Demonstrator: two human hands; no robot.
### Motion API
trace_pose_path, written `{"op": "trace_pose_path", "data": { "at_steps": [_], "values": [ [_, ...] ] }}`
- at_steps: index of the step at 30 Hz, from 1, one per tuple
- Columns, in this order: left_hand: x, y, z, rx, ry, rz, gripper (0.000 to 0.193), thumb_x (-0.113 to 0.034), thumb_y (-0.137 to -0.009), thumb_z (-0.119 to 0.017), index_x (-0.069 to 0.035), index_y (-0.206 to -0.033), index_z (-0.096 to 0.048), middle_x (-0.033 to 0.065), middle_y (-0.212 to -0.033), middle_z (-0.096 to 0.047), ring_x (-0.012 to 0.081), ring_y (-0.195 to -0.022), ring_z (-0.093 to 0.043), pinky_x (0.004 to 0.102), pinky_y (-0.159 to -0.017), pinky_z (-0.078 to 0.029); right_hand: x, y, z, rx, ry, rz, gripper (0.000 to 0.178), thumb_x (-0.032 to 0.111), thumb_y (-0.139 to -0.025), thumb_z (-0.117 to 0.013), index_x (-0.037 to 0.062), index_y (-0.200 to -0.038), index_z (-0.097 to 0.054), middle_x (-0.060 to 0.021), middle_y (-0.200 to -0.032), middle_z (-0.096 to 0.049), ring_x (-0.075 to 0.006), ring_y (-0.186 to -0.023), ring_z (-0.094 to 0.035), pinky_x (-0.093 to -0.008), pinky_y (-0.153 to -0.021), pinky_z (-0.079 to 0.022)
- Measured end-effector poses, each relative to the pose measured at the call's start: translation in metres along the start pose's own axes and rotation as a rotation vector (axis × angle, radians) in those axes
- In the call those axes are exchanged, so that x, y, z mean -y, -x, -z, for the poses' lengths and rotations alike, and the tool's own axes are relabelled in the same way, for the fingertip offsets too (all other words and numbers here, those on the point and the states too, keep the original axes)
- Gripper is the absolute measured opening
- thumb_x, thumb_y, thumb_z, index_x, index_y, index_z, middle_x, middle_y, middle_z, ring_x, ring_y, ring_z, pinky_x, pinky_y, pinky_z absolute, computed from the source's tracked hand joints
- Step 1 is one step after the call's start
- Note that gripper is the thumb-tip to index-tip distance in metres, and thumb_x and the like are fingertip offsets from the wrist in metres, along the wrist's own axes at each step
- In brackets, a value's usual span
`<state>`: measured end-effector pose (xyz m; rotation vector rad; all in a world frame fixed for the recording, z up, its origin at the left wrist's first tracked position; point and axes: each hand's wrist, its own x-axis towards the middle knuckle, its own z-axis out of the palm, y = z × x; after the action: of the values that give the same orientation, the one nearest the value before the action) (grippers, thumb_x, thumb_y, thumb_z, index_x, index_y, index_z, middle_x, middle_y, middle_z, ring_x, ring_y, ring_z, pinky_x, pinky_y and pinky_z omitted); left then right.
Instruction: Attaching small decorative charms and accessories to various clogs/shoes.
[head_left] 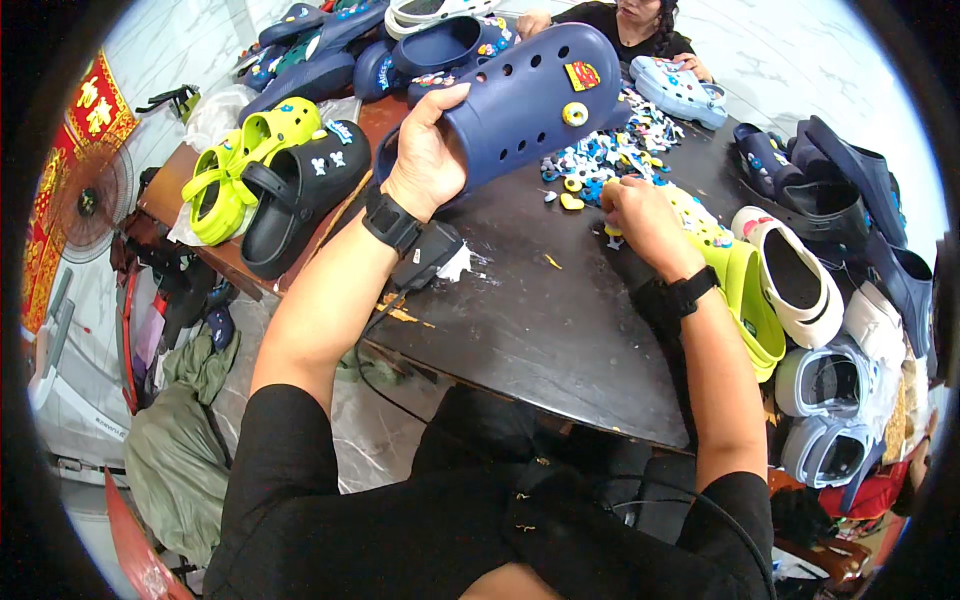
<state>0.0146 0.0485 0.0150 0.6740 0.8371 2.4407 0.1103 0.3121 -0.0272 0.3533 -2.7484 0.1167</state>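
The left hand (428, 150) grips a navy clog (520, 100) by its heel end, fingers wrapped over the rim, and lifts it clear of the dark table (540, 320) with the perforated upper turned toward the person — a hold that keeps the holes and the two charms already seated there, a red-and-yellow one and a round yellow one, in plain sight. The right hand (640, 215) rests low on the tabletop with its fingers curled at the near edge of a heap of small coloured charms (620, 150); whether it has pinched one I cannot tell, since the fingertips are hidden under the knuckles. The heap lies just beyond the raised clog, within easy reach of that hand.

Further out, finished-looking pairs are kept apart by side: a lime clog (235, 165) and a black clog (300, 190) with white charms sit at the left edge of the table, while a lime pair (750, 300), a white clog (795, 275) and pale blue ones crowd the right edge. More navy clogs (330, 45) pile at the far end, where another person's hand (532, 22) rests — that person faces a light blue clog (680, 90) dressed with charms.
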Motion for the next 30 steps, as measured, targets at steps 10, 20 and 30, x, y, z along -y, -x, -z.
{"op": "trace_pose_path", "data": {
  "at_steps": [10,20,30],
  "values": [
    [0.012,-0.010,0.010,-0.064,-0.161,-0.129,0.044,-0.023,-0.084,-0.062,-0.001,-0.122,-0.054,0.0112,-0.118,-0.060,0.0229,-0.108,-0.058,0.0404,-0.095,-0.045,-0.003,0.001,-0.002,-0.021,0.063,0.037,0.009,0.003,-0.075,-0.067,0.0008,-0.080,-0.060,-0.0171,-0.082,-0.061,-0.0341,-0.085,-0.060,-0.0431,-0.073,-0.048],
    [0.035,-0.004,0.010,0.135,-0.761,-0.264,0.045,-0.026,-0.091,-0.060,0.002,-0.125,-0.050,0.0063,-0.118,-0.057,0.0145,-0.106,-0.053,0.0291,-0.094,-0.041,0.017,-0.008,0.023,-0.225,-0.518,-0.249,0.013,0.001,-0.077,-0.066,0.0010,-0.089,-0.062,-0.0138,-0.080,-0.068,-0.0254,-0.076,-0.067,-0.0346,-0.069,-0.051],
    [0.032,0.001,0.008,0.163,-0.889,-0.228,0.049,-0.030,-0.093,-0.058,0.002,-0.128,-0.048,0.0072,-0.119,-0.056,0.0143,-0.105,-0.053,0.0288,-0.092,-0.043,0.007,-0.002,0.006,-0.073,-0.228,-0.037,0.020,0.002,-0.073,-0.069,0.0038,-0.093,-0.068,-0.0148,-0.087,-0.066,-0.0326,-0.084,-0.063,-0.0398,-0.076,-0.050]
  ]
}}
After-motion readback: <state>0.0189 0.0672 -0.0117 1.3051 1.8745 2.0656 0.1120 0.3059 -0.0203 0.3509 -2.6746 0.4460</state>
